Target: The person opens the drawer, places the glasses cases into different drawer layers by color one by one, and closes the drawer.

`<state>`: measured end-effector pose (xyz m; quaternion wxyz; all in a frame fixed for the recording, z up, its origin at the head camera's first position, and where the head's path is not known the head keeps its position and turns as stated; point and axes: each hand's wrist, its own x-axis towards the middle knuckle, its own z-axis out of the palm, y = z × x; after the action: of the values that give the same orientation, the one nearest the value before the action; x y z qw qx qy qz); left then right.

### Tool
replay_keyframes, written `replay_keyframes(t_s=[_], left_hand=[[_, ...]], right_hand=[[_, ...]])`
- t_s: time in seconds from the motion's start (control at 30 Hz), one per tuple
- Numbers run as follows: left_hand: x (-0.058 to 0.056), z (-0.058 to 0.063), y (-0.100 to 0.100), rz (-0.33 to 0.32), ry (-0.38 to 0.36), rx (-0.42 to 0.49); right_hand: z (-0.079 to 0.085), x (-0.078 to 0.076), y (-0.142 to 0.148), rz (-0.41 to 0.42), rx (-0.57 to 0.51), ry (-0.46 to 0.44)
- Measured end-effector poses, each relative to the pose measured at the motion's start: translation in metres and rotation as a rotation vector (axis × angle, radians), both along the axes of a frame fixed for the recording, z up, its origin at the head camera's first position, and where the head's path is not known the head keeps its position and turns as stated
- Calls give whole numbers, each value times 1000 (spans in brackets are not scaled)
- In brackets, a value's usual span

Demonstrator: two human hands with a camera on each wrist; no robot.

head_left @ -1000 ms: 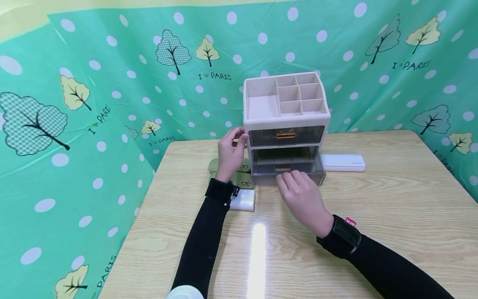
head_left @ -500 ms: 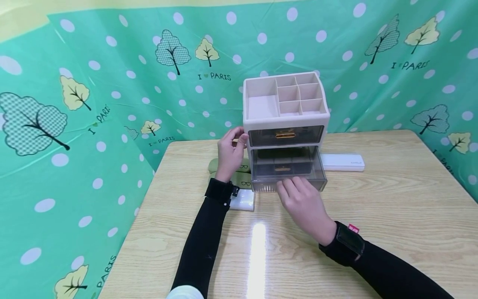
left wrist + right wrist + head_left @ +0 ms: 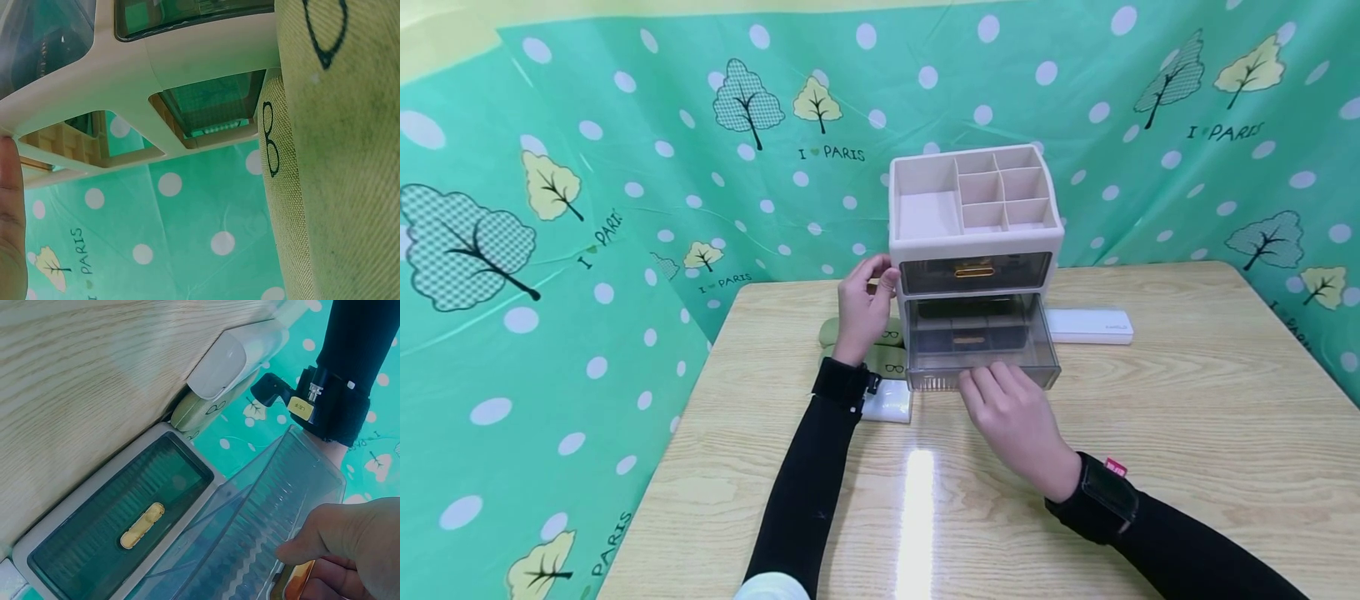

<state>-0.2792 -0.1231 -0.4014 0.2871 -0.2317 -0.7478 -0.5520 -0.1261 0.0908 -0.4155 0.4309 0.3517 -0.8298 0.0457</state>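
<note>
A white desktop organizer (image 3: 977, 246) with dark see-through drawers stands at the back of the table. My right hand (image 3: 1018, 429) grips the gold handle (image 3: 299, 579) of the middle drawer (image 3: 936, 381), thumb on one side and fingers curled on the other. That drawer sticks well out of the frame, and no contents show inside it. The top drawer (image 3: 917, 277) is closed, as is the bottom drawer (image 3: 181, 481) in the right wrist view. At the organizer's left side, my left hand (image 3: 863, 304) touches the wall with relaxed fingers.
Two green glasses cases (image 3: 886, 361) lie left of the organizer, partly behind my left wrist. In front of them is a white packet (image 3: 889, 402). A long white case (image 3: 1088, 326) lies to the right. A patterned green cloth (image 3: 820, 192) hangs behind the table (image 3: 985, 517).
The middle drawer has slid further out toward me, with my right hand moving back along with it. My left hand and the organizer have kept their places.
</note>
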Motion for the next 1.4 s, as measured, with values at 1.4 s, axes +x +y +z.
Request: replay_keyframes(t_s=[1.4], left_hand=[[2,1,1,19,-3,-14]], right_hand=[[16,-9,17,200,-141,120]])
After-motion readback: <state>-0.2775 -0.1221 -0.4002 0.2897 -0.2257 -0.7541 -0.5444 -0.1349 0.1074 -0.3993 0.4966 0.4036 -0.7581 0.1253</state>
